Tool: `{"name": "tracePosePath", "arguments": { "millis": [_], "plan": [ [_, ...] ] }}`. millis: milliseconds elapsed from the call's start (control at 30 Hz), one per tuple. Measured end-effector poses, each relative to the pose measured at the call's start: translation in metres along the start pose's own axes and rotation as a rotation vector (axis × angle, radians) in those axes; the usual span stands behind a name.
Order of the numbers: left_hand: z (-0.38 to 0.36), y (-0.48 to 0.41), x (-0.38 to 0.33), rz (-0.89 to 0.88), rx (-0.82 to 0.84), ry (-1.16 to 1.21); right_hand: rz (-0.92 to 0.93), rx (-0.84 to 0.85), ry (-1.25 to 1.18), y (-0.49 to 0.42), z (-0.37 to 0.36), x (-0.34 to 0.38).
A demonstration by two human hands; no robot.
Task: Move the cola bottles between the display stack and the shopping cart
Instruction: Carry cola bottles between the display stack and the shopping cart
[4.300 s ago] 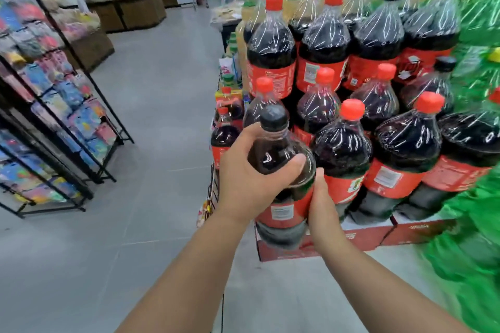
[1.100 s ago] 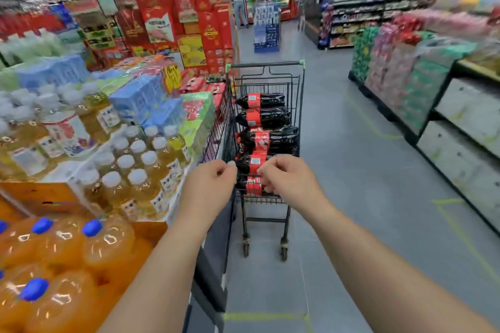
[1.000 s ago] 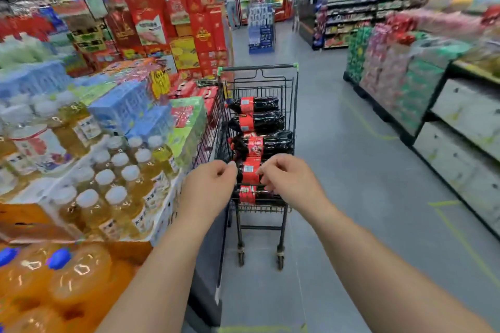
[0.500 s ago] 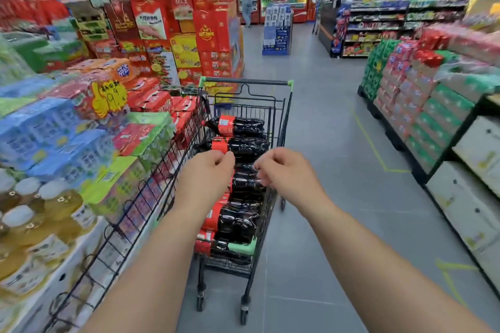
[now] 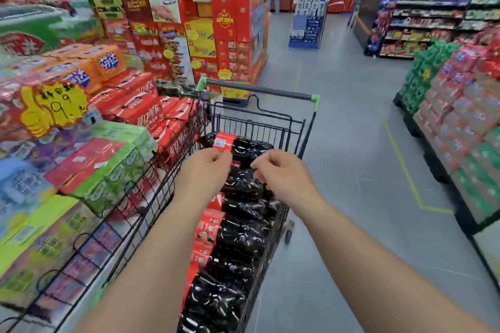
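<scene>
Hovering over loaded cart (image 5: 259,90)
L hand (image 5: 203,170) & R hand (image 5: 281,173) are hanging curled, gripping nothing; cola bottles (image 5: 240,232) are lying sideways in cart just beneath both

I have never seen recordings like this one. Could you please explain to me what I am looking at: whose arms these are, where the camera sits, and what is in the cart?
There is no machine here. A person wears one wide camera on the head, looking forward and down, so the two bare arms are that person's own. The place is a shop aisle. In front stands a black wire cart, and cola bottles with red labels lie on their sides in it. The left hand and the right hand reach over the bottles with curled fingers. I cannot tell whether they grip one. Stacked drink packs stand to the left of the cart.
</scene>
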State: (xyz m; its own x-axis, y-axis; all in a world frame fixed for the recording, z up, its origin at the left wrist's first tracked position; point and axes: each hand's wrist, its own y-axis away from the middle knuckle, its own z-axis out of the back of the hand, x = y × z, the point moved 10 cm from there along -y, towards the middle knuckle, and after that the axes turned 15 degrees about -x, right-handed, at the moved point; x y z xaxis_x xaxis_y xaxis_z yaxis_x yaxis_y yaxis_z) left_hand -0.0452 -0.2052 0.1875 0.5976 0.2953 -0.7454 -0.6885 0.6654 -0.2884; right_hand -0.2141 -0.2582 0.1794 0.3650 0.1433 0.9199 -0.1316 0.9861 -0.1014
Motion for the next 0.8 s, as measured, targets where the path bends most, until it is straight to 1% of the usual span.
{"name": "tracePosePath", "arguments": {
  "millis": [167, 367, 433, 533, 667, 800],
  "plan": [
    [-0.053, -0.083, -0.002, 0.075, 0.026, -0.054, -0.028, 0.063, 0.008, -0.097, -0.024, -0.004],
    [-0.106, -0.153, 0.035, 0.274, 0.094, -0.048, 0.016, 0.163, 0.054, -0.190, -0.071, -0.013],
    [-0.127, -0.172, 0.057, 0.380, 0.076, -0.024, 0.026, 0.227, 0.059, -0.222, -0.095, -0.024],
    [-0.158, -0.195, 0.085, 0.530, 0.046, 0.020, -0.012, 0.300, 0.083, -0.261, -0.125, -0.048],
    [-0.207, -0.224, 0.128, 0.812, 0.001, 0.078, -0.019, 0.471, 0.126, -0.321, -0.174, -0.082],
    [-0.245, -0.229, 0.160, 1.053, -0.046, 0.123, 0.023, 0.630, 0.221, -0.358, -0.215, -0.108]
  ]
}}
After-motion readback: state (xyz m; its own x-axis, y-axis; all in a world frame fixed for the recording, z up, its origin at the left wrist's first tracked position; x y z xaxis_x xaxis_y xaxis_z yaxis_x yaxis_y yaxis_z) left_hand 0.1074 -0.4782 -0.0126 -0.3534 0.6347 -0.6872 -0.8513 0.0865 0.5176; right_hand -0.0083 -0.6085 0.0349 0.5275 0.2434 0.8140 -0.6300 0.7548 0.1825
